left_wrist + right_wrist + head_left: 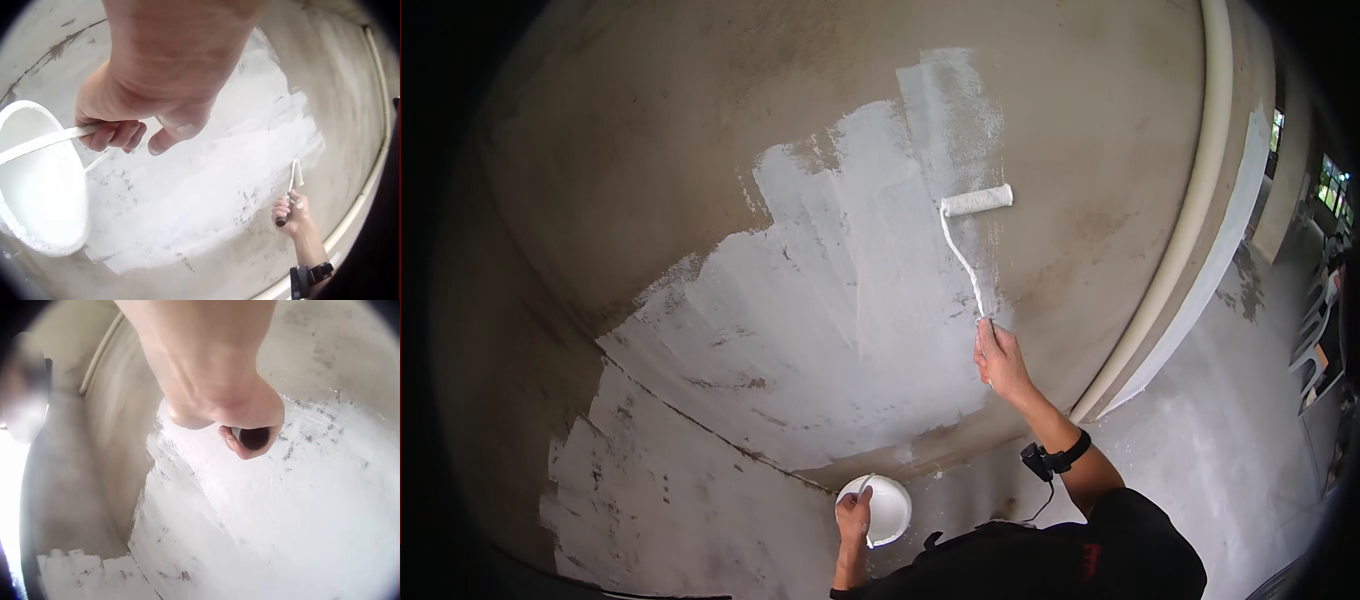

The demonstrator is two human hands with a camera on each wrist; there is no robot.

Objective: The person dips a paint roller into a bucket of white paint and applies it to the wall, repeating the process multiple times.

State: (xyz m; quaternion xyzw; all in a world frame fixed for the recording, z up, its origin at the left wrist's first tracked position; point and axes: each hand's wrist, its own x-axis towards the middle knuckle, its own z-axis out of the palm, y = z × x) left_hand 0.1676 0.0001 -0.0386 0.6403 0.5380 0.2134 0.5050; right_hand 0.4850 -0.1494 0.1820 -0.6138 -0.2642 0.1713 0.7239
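Observation:
In the head view my right hand (1002, 360) grips the handle of a paint roller (978, 200). The roller's white sleeve lies over the right edge of a patch of white paint (830, 260) on the wall. From the right wrist view the dark butt of the handle (255, 439) shows inside the curled fingers. Low in the head view, my left hand (853, 515) holds a white bucket (890, 510) by its handle. The left wrist view shows those fingers hooked round the white bucket handle (47, 145), with the bucket's pale inside visible.
Bare grey-brown wall (1090, 140) surrounds the painted area. A cream pipe (1215, 100) runs up the wall on the right. A dark crack-like corner line (700, 425) crosses the lower left. White chairs (1310, 350) stand at the far right.

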